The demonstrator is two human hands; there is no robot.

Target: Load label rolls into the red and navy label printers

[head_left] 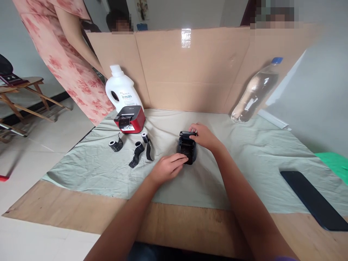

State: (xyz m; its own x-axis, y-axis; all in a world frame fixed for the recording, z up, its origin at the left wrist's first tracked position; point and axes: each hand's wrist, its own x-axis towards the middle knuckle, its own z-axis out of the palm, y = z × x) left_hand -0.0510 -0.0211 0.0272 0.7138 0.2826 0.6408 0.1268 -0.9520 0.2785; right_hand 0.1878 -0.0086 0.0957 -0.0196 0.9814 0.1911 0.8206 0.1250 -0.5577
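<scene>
A small black portable label printer sits on the cloth in front of me with its lid raised. My right hand has its fingers closed around the right end of that lid. From the lower left, my left hand reaches the printer's front part, its fingers bent together over the edge. Dark glossy material shows inside the printer; I cannot make out whether it is a roll or the bare compartment. To the left lie three black label rolls with loose tails.
A red and black desktop printer stands before a white detergent bottle. Cardboard walls the back. A clear bottle leans at right, above a dark phone. A person in a floral dress stands at left.
</scene>
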